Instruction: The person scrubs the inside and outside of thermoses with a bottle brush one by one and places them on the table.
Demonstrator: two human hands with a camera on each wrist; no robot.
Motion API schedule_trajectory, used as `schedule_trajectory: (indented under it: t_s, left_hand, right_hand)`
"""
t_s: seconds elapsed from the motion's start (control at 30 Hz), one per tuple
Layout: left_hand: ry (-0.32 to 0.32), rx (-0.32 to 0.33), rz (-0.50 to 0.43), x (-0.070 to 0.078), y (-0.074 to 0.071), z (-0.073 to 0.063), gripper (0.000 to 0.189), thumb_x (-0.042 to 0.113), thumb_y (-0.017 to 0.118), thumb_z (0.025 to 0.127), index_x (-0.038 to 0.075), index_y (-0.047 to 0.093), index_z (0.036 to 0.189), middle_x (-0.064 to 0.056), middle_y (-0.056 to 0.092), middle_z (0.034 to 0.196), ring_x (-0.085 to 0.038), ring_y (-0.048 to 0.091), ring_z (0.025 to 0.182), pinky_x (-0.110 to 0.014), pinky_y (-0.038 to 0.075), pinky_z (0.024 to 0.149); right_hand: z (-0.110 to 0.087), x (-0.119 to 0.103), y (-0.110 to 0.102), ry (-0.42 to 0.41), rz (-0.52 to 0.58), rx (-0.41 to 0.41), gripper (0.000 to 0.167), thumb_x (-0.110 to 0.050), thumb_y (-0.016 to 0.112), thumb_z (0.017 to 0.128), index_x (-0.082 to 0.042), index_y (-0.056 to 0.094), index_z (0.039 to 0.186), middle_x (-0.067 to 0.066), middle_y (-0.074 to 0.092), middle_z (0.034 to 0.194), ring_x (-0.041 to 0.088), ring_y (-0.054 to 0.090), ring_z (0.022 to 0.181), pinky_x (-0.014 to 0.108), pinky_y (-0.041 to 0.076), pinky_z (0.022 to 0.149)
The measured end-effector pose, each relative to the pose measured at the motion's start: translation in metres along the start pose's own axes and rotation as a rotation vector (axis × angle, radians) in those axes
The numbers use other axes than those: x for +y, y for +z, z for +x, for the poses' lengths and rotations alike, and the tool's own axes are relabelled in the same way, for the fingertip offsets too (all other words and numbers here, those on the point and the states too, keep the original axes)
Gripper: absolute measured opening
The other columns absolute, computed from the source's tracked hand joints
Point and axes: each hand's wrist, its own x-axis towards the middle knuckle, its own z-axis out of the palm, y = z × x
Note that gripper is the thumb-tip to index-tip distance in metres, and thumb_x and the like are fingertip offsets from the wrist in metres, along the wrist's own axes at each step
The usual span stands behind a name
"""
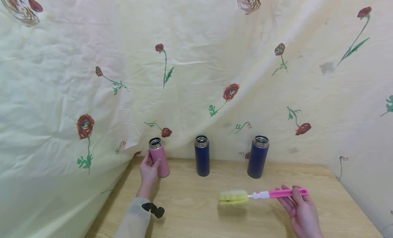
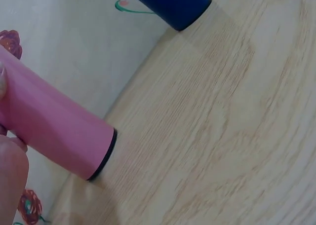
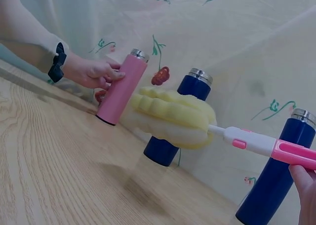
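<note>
My left hand [image 1: 149, 172] grips a pink bottle [image 1: 161, 159] around its body at the left of the table; its lid is off and the threaded metal mouth shows. In the left wrist view the base of the pink bottle [image 2: 64, 121] is at the wood. My right hand [image 1: 302, 210] holds a bottle brush by its pink handle [image 1: 288, 193], between thumb and fingers. The brush's yellow sponge head [image 1: 233, 197] points left, raised over the table with a shadow below it. In the right wrist view the sponge head [image 3: 173, 117] overlaps a dark blue bottle [image 3: 162, 152].
Two lidless dark blue bottles stand near the table's back edge, one in the middle [image 1: 202, 158] and one to the right [image 1: 258, 159]. A flower-patterned cloth [image 1: 196, 77] hangs behind the wooden table [image 1: 190, 204] and along its sides.
</note>
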Motion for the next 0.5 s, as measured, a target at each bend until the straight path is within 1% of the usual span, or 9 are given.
schedule_trajectory:
  t_s: [0.17, 0.23, 0.3, 0.37, 0.4, 0.43, 0.5]
  left_hand:
    - [0.026, -0.054, 0.015, -0.002, -0.002, 0.002, 0.076, -0.013, 0.064, 0.099, -0.007, 0.025, 0.164, -0.03, 0.027, 0.168, -0.044, 0.03, 0.156, -0.049, 0.028, 0.126]
    - [0.034, -0.068, 0.044, 0.0, -0.004, 0.001, 0.078, -0.009, 0.066, 0.1, -0.005, 0.024, 0.165, -0.027, 0.025, 0.17, -0.042, 0.026, 0.158, -0.05, 0.024, 0.128]
    - [0.022, -0.064, 0.09, 0.001, -0.004, -0.001, 0.082, -0.003, 0.069, 0.101, 0.001, 0.022, 0.167, -0.02, 0.021, 0.173, -0.037, 0.021, 0.161, -0.048, 0.018, 0.13]
    - [-0.009, -0.04, 0.109, 0.005, -0.002, -0.007, 0.086, 0.006, 0.072, 0.102, 0.01, 0.02, 0.17, -0.011, 0.017, 0.177, -0.03, 0.014, 0.163, -0.046, 0.011, 0.132]
    - [-0.009, -0.018, 0.126, 0.006, -0.001, -0.012, 0.086, 0.01, 0.073, 0.102, 0.013, 0.02, 0.171, -0.008, 0.016, 0.177, -0.028, 0.012, 0.163, -0.046, 0.01, 0.132]
    - [0.0, 0.013, 0.13, 0.007, 0.002, -0.017, 0.085, 0.013, 0.074, 0.102, 0.016, 0.023, 0.171, -0.005, 0.018, 0.177, -0.026, 0.012, 0.163, -0.046, 0.01, 0.132]
    - [0.045, 0.081, 0.139, 0.011, 0.009, -0.031, 0.081, 0.017, 0.075, 0.102, 0.019, 0.031, 0.169, -0.001, 0.024, 0.176, -0.023, 0.015, 0.163, -0.045, 0.012, 0.132]
  right_hand:
    - [0.001, -0.001, 0.001, -0.002, 0.012, -0.014, 0.012, -0.012, 0.042, 0.115, -0.009, 0.054, 0.116, 0.014, 0.076, 0.113, 0.03, 0.078, 0.107, 0.04, 0.059, 0.097]
    - [0.002, -0.003, 0.002, -0.004, 0.021, -0.023, 0.013, -0.012, 0.042, 0.115, -0.008, 0.054, 0.116, 0.015, 0.076, 0.114, 0.031, 0.077, 0.108, 0.041, 0.059, 0.097]
    - [0.004, -0.005, 0.004, -0.004, 0.043, -0.041, 0.014, -0.012, 0.041, 0.115, -0.007, 0.054, 0.116, 0.016, 0.075, 0.115, 0.031, 0.077, 0.109, 0.042, 0.059, 0.098]
    - [0.005, -0.008, 0.006, -0.003, 0.078, -0.057, 0.015, -0.011, 0.039, 0.116, -0.006, 0.054, 0.116, 0.017, 0.075, 0.115, 0.033, 0.077, 0.108, 0.043, 0.059, 0.098]
    - [0.005, -0.011, 0.007, -0.004, 0.098, -0.062, 0.015, -0.01, 0.039, 0.116, -0.006, 0.054, 0.116, 0.018, 0.075, 0.115, 0.034, 0.077, 0.108, 0.044, 0.059, 0.098]
    - [0.005, -0.014, 0.008, -0.006, 0.113, -0.068, 0.016, -0.01, 0.039, 0.116, -0.005, 0.054, 0.116, 0.019, 0.075, 0.114, 0.035, 0.077, 0.108, 0.044, 0.059, 0.098]
    - [0.005, -0.023, 0.01, -0.009, 0.132, -0.071, 0.015, -0.01, 0.039, 0.115, -0.005, 0.054, 0.116, 0.02, 0.075, 0.115, 0.036, 0.076, 0.109, 0.045, 0.059, 0.098]
